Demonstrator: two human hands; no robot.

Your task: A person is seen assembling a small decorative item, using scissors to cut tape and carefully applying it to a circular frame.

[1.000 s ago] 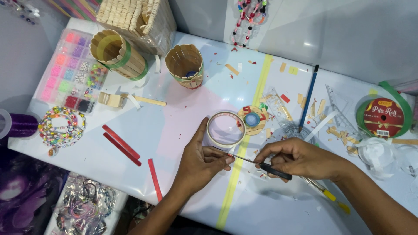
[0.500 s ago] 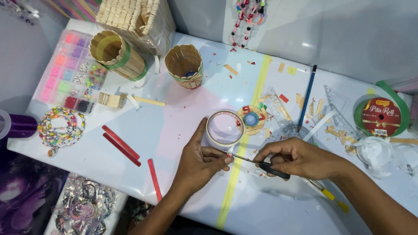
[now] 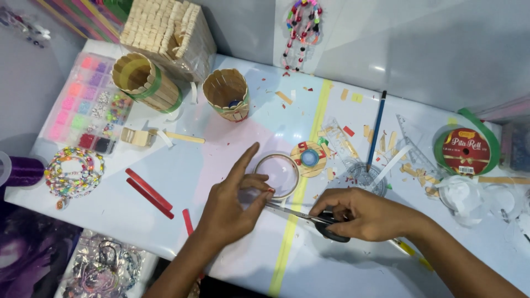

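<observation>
You snip a small clear piece beside the clear ring (image 3: 277, 175).
Left hand (image 3: 234, 207) grip pinches the piece just below the ring, steadying it; right hand (image 3: 367, 214) grip closed through scissors (image 3: 309, 219), blades reaching toward it.

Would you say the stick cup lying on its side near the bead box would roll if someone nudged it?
Probably, though unevenly. The stick cup lies on its side and its wall is round, so a nudge could roll it. Its wall is made of flat sticks, so it would likely bump along and stop soon. It looks hollow, so probably light.
</observation>
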